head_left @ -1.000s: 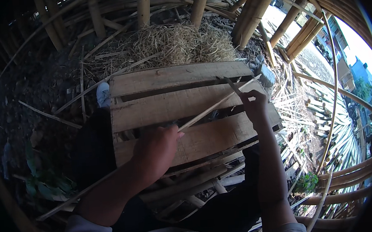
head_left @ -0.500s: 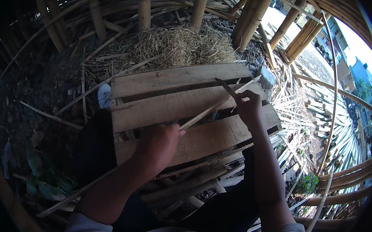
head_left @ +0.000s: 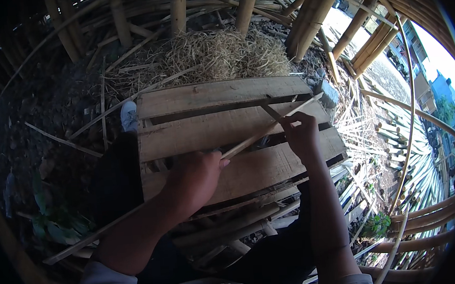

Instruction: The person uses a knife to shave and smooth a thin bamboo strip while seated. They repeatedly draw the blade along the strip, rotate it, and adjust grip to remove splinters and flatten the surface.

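Note:
A long, thin bamboo strip (head_left: 247,142) runs slantwise from the lower left, under my left forearm, to the far right of the slatted wooden table (head_left: 184,132). My left hand (head_left: 198,174) is closed around its middle, over the near boards. Farther along the strip, my right hand (head_left: 302,134) pinches a narrow, dark-bladed knife (head_left: 270,111). The blade points to the far left and crosses the strip close to my fingers. Whether its edge bites into the bamboo I cannot tell, and the handle is hidden in my hand.
Behind the table lies a heap of pale shavings (head_left: 216,55), with bamboo posts (head_left: 178,11) beyond it. Many cut bamboo pieces (head_left: 412,176) spread over the ground at right. A grey block (head_left: 328,94) sits by the table's far right corner. Loose strips (head_left: 64,139) lie at left.
My right hand and the knife have shifted slightly toward me and to the left along the strip. My left hand has stayed almost in place, still gripping the bamboo.

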`<state>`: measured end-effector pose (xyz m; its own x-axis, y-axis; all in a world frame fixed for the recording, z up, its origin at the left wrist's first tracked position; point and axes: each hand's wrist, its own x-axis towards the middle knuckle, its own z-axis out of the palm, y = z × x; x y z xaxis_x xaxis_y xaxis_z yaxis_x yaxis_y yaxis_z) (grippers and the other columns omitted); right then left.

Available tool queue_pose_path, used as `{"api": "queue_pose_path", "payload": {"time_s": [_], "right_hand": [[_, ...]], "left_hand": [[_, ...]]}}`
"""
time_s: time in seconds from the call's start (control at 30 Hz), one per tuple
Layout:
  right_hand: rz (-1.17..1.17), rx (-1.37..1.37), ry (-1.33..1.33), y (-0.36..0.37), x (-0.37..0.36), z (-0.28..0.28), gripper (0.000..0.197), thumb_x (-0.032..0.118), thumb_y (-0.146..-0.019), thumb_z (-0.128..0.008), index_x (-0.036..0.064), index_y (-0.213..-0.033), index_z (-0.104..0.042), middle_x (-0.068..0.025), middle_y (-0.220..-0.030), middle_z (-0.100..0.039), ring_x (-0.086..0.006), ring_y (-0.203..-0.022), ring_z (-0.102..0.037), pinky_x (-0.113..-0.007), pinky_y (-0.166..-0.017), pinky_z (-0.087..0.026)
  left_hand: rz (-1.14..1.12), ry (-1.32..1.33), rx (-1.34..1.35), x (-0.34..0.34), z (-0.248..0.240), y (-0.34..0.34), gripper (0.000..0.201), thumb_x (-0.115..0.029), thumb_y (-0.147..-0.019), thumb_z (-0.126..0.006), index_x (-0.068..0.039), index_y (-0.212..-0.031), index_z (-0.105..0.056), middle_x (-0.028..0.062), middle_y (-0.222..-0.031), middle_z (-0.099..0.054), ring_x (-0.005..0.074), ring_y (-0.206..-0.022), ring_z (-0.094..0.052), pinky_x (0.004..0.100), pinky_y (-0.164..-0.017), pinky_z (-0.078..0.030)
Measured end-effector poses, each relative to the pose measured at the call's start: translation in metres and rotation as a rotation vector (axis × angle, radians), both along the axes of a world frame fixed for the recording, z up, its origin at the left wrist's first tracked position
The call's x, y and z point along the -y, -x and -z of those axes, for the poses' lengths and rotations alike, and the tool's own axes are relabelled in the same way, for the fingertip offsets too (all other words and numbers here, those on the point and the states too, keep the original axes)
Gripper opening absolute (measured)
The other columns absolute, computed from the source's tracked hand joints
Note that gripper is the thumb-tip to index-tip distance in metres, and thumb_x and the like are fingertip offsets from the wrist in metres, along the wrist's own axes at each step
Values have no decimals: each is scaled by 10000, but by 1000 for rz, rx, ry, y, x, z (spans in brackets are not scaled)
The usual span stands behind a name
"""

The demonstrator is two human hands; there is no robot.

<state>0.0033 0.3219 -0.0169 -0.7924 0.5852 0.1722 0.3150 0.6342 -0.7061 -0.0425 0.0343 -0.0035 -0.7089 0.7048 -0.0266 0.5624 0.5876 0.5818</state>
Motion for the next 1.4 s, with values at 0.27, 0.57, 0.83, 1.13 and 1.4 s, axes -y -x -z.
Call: {"api": "queue_pose_path", "payload": {"time_s": [0.27, 0.57, 0.83, 1.13, 1.4], "right_hand": [[46, 40, 50, -3, 16, -16, 271, 219, -964, -738, -51, -940, -748, -178, -678, -706, -145, -631, -692, -335, -587, -511], [25, -57, -66, -7, 26, -9, 172, 118, -966, -691, -48, -950, -734, -100, -611, -652, -84, -505, -565, -276, -470, -407], [-85, -75, 27, -20, 20, -2, 85, 14, -939, -654, -47, -987, -687, -237, -821, -738, -235, -780, -767, -318, -688, -567], [-132, -48, 70, -22, 42, -3, 95, 31, -927, -672, -45, -985, -684, -202, -810, -730, -232, -797, -756, -353, -717, -568], [-60, 6, 60, -17, 56, -11, 119, 17, -929, -646, -57, -1020, -662, -233, -782, -711, -286, -693, -743, -374, -603, -540]], "left_hand": [[23, -25, -82, -5, -2, 0, 306, -267, -1075, -548, -9, -957, -661, 210, -786, -710, 382, -771, -734, 492, -721, -579], [-9, -11, -28, -9, -7, -1, 274, -235, -1039, -612, 13, -933, -664, 245, -800, -696, 426, -799, -713, 501, -733, -561], [35, 7, -76, -5, -5, -3, 314, -273, -1072, -551, -4, -951, -659, 213, -777, -713, 376, -770, -742, 483, -712, -594], [26, -8, -132, -4, 1, -3, 299, -248, -1063, -568, -2, -925, -668, 224, -802, -714, 389, -787, -738, 489, -717, -584], [-3, 19, -75, -4, -4, -3, 270, -217, -1036, -609, 31, -956, -678, 252, -817, -707, 427, -786, -721, 502, -713, -576]]}}
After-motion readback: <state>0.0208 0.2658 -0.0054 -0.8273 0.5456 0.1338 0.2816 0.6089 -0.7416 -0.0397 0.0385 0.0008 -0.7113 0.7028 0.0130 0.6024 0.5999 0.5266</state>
